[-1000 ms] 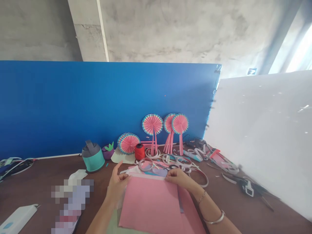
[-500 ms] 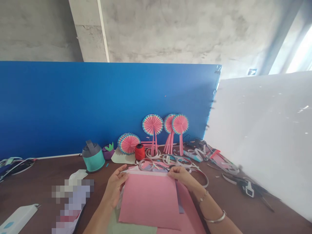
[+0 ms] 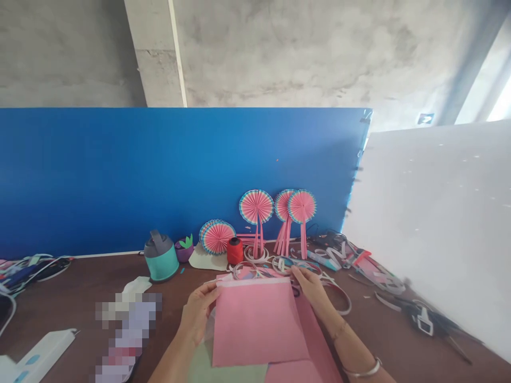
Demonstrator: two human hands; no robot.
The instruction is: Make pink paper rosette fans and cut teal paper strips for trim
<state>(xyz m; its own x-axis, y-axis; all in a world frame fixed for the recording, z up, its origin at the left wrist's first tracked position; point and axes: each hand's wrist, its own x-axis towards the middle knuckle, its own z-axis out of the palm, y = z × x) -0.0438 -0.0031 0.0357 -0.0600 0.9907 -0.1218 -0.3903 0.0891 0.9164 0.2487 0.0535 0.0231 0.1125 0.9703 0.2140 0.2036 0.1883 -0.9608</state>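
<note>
Your left hand (image 3: 200, 308) pinches the upper left corner of a pink sheet (image 3: 259, 324) between thumb and fingers, and your right hand (image 3: 312, 290) grips the same sheet at its upper right corner. The sheet is in front of you, spread flat between your two hands, with a white strip (image 3: 255, 282) running along its far edge. Its near edge slants a little and overlaps other paper: a larger pink piece (image 3: 319, 351) shows on the right, and a pale green piece (image 3: 227, 369) shows at the lower left. A dark loop (image 3: 296, 291) peeks out beside the sheet, just below your right hand; too little of it is visible to tell what it is. You wear a thin bracelet (image 3: 339, 331) and a silver bangle (image 3: 364, 369) on your right arm.

Beyond the papers, rings of pale tape (image 3: 256, 254) lie in a tangle on the brown surface (image 3: 387, 351). Behind them, three round pleated fans (image 3: 256, 206) stand before the blue panel (image 3: 159, 170), two of them overlapping. To their left, more pleated rounds (image 3: 217, 236) rest on a pale card (image 3: 208, 260), with a red spool (image 3: 235, 251) just beside them. Farther left you have a purple pot (image 3: 184, 252) with green leaves, next to a teal container (image 3: 161, 260) with a grey top.
</note>
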